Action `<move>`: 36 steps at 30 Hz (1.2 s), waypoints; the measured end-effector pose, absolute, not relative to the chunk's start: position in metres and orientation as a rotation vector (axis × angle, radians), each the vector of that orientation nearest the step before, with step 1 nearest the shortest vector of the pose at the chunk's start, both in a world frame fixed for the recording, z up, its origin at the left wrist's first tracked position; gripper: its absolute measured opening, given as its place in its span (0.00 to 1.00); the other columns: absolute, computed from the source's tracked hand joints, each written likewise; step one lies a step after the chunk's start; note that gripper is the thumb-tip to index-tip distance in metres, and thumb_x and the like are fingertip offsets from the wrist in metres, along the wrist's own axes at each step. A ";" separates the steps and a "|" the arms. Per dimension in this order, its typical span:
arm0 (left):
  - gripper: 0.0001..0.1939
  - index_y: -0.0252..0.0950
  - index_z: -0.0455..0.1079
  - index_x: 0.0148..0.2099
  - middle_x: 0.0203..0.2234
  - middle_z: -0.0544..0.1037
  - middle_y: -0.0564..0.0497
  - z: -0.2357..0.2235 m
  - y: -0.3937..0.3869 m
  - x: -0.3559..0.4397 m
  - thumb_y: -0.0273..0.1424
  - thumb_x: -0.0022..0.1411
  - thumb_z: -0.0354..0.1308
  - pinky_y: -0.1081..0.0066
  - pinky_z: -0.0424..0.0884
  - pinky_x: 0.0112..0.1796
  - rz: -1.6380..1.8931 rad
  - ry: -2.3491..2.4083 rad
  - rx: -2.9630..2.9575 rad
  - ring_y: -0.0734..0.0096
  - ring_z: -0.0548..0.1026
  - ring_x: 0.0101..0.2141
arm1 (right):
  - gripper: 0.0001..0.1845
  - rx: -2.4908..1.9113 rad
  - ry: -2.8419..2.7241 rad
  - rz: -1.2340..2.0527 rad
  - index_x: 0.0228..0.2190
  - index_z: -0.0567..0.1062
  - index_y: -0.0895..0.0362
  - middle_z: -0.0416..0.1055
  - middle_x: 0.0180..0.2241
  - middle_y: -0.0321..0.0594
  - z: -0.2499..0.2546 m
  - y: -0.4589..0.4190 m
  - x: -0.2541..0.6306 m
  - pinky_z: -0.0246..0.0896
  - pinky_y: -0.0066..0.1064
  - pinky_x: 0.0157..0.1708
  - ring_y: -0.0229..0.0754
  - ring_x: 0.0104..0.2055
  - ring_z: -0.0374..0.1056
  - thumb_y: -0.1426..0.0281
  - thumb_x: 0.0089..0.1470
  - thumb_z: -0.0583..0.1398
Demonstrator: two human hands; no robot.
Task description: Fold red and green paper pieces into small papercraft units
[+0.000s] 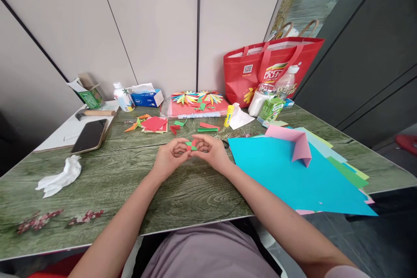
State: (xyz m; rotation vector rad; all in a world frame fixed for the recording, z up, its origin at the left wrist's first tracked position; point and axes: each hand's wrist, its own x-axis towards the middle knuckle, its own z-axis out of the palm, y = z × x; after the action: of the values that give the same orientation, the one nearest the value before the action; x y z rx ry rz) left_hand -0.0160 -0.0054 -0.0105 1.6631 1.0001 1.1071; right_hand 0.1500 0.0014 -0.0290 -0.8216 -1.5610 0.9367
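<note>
Between my two hands, above the middle of the table, is a small red and green folded paper piece (191, 146). My left hand (171, 153) pinches its left side, and my right hand (211, 147) pinches its right side. Fingertips cover part of the folds. Just beyond my hands lie red and green folded paper strips (208, 127). A small red folded piece (174, 129) and a green one (180, 123) rest to their left. Farther left is a stack of red and cream paper squares (154, 124), with orange and green folded points beside it.
At right, large coloured sheets (286, 173) overhang the table's front edge, a pink folded paper (293, 139) on top. Behind stand a glue stick (229, 115), a red bag (247, 74) and bottles. Leftward are a phone (89, 134), a hammer (97, 113) and a crumpled tissue (61, 177).
</note>
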 end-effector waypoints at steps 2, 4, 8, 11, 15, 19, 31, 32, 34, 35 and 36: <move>0.17 0.34 0.63 0.40 0.27 0.75 0.51 -0.010 -0.006 -0.015 0.32 0.47 0.61 0.67 0.74 0.33 1.162 0.991 1.610 0.69 0.76 0.27 | 0.29 -0.804 -1.446 1.064 0.42 0.69 0.56 0.70 0.33 0.39 -0.028 0.003 0.150 0.69 0.31 0.34 0.37 0.31 0.69 0.67 0.35 0.67; 0.18 0.35 0.62 0.40 0.26 0.75 0.51 -0.010 -0.006 -0.014 0.32 0.47 0.62 0.66 0.74 0.33 1.195 0.982 1.582 0.69 0.76 0.27 | 0.27 -0.792 -1.391 1.105 0.42 0.69 0.57 0.71 0.33 0.39 -0.027 0.003 0.150 0.69 0.31 0.35 0.37 0.32 0.70 0.67 0.36 0.67; 0.21 0.35 0.63 0.40 0.25 0.76 0.52 -0.011 -0.006 -0.014 0.33 0.44 0.64 0.66 0.74 0.33 1.187 1.006 1.595 0.69 0.76 0.26 | 0.19 -0.794 -1.490 1.028 0.39 0.72 0.56 0.72 0.31 0.39 -0.026 0.001 0.149 0.69 0.31 0.35 0.38 0.32 0.70 0.67 0.42 0.63; 0.22 0.35 0.65 0.42 0.27 0.77 0.51 -0.012 -0.006 -0.014 0.33 0.44 0.64 0.65 0.74 0.34 1.193 1.017 1.601 0.68 0.76 0.28 | 0.14 -0.828 -1.591 0.853 0.38 0.74 0.55 0.73 0.30 0.39 -0.026 -0.002 0.149 0.69 0.31 0.32 0.38 0.30 0.70 0.67 0.45 0.61; 0.21 0.33 0.68 0.42 0.26 0.76 0.51 -0.014 -0.006 -0.013 0.32 0.43 0.64 0.65 0.74 0.34 1.210 1.021 1.584 0.68 0.76 0.28 | 0.10 -0.890 -1.666 0.579 0.34 0.76 0.54 0.72 0.27 0.39 -0.026 -0.003 0.150 0.66 0.29 0.25 0.38 0.26 0.68 0.68 0.46 0.61; 0.24 0.32 0.69 0.44 0.24 0.76 0.53 -0.014 -0.008 -0.010 0.33 0.43 0.64 0.65 0.76 0.29 1.202 0.967 1.476 0.69 0.76 0.24 | 0.09 -0.922 -1.639 0.533 0.33 0.77 0.55 0.73 0.27 0.39 -0.030 -0.002 0.148 0.65 0.29 0.24 0.39 0.26 0.68 0.67 0.46 0.61; 0.27 0.31 0.68 0.48 0.25 0.78 0.49 -0.004 -0.009 -0.011 0.36 0.46 0.63 0.58 0.75 0.31 1.129 0.887 1.304 0.64 0.77 0.26 | 0.06 -0.902 -1.577 0.592 0.28 0.75 0.56 0.74 0.26 0.39 -0.023 -0.007 0.146 0.67 0.30 0.27 0.38 0.27 0.70 0.67 0.47 0.60; 0.26 0.30 0.68 0.48 0.24 0.78 0.48 -0.004 -0.009 -0.011 0.36 0.46 0.63 0.59 0.75 0.29 1.128 0.881 1.293 0.64 0.77 0.24 | 0.05 -0.903 -1.590 0.566 0.27 0.75 0.56 0.74 0.26 0.39 -0.023 -0.007 0.146 0.67 0.29 0.27 0.38 0.26 0.69 0.68 0.47 0.60; 0.25 0.30 0.69 0.46 0.22 0.78 0.49 -0.005 -0.009 -0.011 0.34 0.45 0.64 0.62 0.75 0.26 1.133 0.880 1.272 0.65 0.76 0.22 | 0.05 -0.907 -1.603 0.551 0.27 0.75 0.56 0.74 0.25 0.38 -0.023 -0.008 0.146 0.66 0.29 0.26 0.38 0.26 0.69 0.68 0.47 0.60; 0.25 0.30 0.69 0.46 0.21 0.77 0.50 -0.005 -0.009 -0.011 0.33 0.44 0.65 0.63 0.75 0.25 1.134 0.882 1.267 0.66 0.76 0.21 | 0.05 -0.908 -1.603 0.550 0.27 0.75 0.56 0.74 0.25 0.38 -0.024 -0.008 0.145 0.65 0.29 0.25 0.38 0.26 0.69 0.68 0.47 0.61; 0.25 0.30 0.70 0.45 0.20 0.77 0.51 -0.006 -0.009 -0.011 0.32 0.43 0.66 0.65 0.74 0.24 1.132 0.883 1.265 0.67 0.75 0.20 | 0.05 -0.908 -1.603 0.548 0.27 0.75 0.56 0.74 0.25 0.38 -0.025 -0.008 0.145 0.65 0.28 0.25 0.38 0.26 0.69 0.68 0.47 0.61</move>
State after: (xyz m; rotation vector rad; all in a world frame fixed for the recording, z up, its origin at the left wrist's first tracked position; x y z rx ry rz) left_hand -0.0106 -0.0094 -0.0056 1.2649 0.8831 1.1318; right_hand 0.1449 -0.0081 -0.0246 -0.9076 -1.6025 0.5477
